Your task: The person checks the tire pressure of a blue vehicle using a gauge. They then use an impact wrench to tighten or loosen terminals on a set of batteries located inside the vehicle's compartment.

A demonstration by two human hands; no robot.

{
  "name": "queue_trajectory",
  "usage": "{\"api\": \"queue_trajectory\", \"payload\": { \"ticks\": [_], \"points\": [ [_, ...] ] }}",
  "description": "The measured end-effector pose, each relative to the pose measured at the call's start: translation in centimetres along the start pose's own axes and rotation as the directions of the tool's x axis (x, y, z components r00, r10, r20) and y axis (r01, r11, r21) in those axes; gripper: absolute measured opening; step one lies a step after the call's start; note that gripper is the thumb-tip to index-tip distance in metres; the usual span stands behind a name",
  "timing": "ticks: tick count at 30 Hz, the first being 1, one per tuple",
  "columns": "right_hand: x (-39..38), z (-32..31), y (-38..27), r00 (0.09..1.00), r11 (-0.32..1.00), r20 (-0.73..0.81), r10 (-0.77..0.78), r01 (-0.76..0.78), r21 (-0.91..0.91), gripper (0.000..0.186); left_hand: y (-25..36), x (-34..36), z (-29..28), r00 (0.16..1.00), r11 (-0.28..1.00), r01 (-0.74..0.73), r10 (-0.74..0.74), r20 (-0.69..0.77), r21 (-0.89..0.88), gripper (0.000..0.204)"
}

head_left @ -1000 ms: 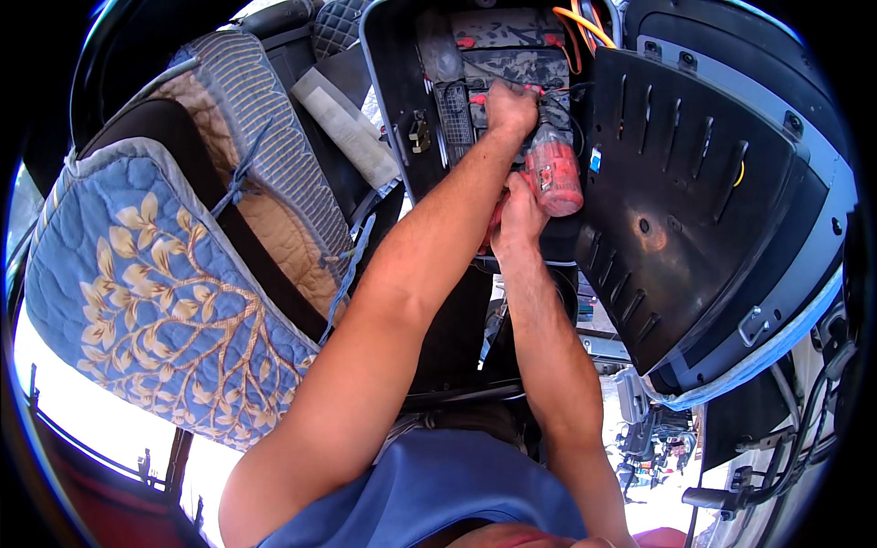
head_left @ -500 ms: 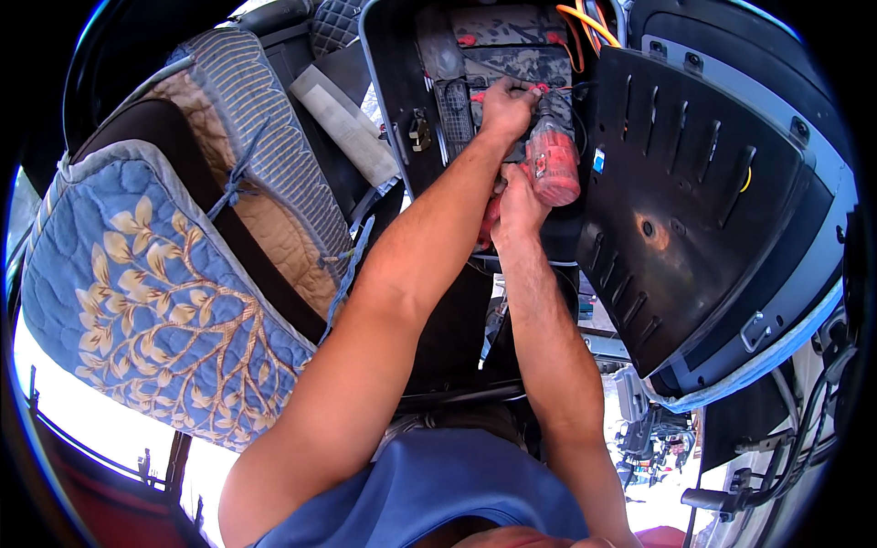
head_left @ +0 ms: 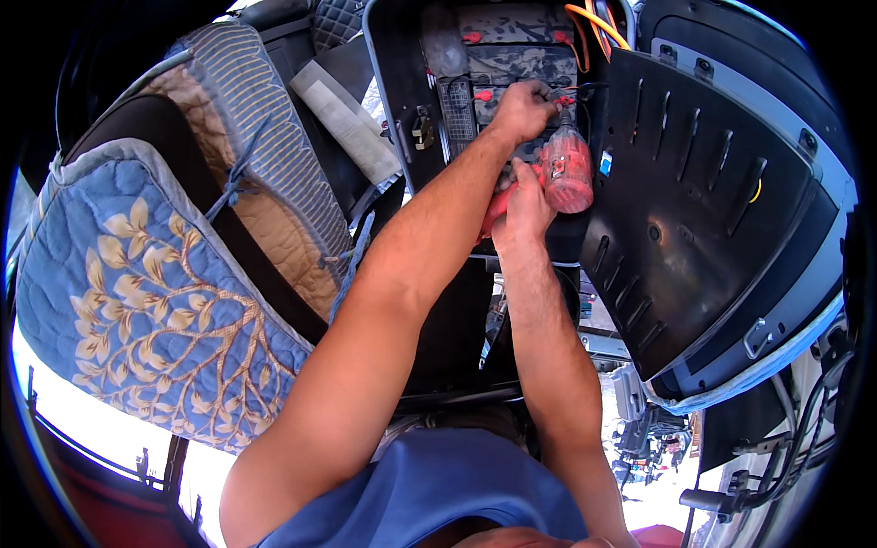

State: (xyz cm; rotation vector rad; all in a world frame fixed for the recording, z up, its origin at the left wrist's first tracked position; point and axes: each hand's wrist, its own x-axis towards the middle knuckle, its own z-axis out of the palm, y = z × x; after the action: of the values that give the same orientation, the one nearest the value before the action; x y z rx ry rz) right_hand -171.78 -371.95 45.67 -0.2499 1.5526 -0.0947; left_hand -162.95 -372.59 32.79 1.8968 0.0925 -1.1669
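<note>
My left hand [head_left: 523, 111] is closed among thin wires and a red terminal [head_left: 565, 100] on dusty batteries [head_left: 516, 62] inside a black compartment [head_left: 393, 128]; what its fingertips hold is too small to make out. Just below, my right hand [head_left: 528, 205] grips a dusty red power driver [head_left: 566, 163] by the handle. The driver's tip reaches up to the red terminal beside my left fingers. Orange cables [head_left: 598, 20] run out of the compartment's upper right corner.
A slotted black metal cover [head_left: 694, 228] stands open at the right. On the left are seat cushions with a blue floral quilted cover [head_left: 146, 301] and a pale flat strip [head_left: 345, 123] beside them. Black levers and cables [head_left: 731, 498] sit at the lower right.
The driver and my left hand have shifted slightly right against the batteries. My left hand remains closed at the wiring, and my right hand still holds the driver.
</note>
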Motion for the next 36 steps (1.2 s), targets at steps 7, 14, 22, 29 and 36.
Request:
{"api": "queue_trajectory", "payload": {
  "ticks": [7,14,22,29,36],
  "points": [
    [0.8,0.3,0.1,1.000,0.999,-0.013,-0.009,0.010,0.047,0.013,-1.3,0.5,1.2,0.996,0.970,0.046,-0.062,-0.062,-0.237,0.022],
    [2.3,0.1,-1.0,0.975,0.938,-0.008,-0.222,0.212,-0.274,0.017,-1.5,1.2,1.6,0.987,0.980,0.066,-0.092,-0.132,-0.190,0.024],
    [1.8,0.0,-2.4,0.986,0.910,0.007,-0.164,0.154,-0.385,0.050,-1.8,0.9,2.2,0.962,0.998,-0.022,0.035,-0.272,0.052,0.027],
    [2.6,-0.2,-2.2,0.986,0.891,-0.031,-0.166,0.136,-0.433,0.038,-1.1,0.9,2.0,0.966,0.992,0.064,-0.033,-0.256,0.113,0.027],
    [4.1,-0.6,-0.9,0.963,0.896,-0.046,-0.267,0.230,-0.381,0.022,-1.4,1.0,1.9,0.965,0.993,0.087,-0.063,-0.254,0.083,0.027]
  ]
}}
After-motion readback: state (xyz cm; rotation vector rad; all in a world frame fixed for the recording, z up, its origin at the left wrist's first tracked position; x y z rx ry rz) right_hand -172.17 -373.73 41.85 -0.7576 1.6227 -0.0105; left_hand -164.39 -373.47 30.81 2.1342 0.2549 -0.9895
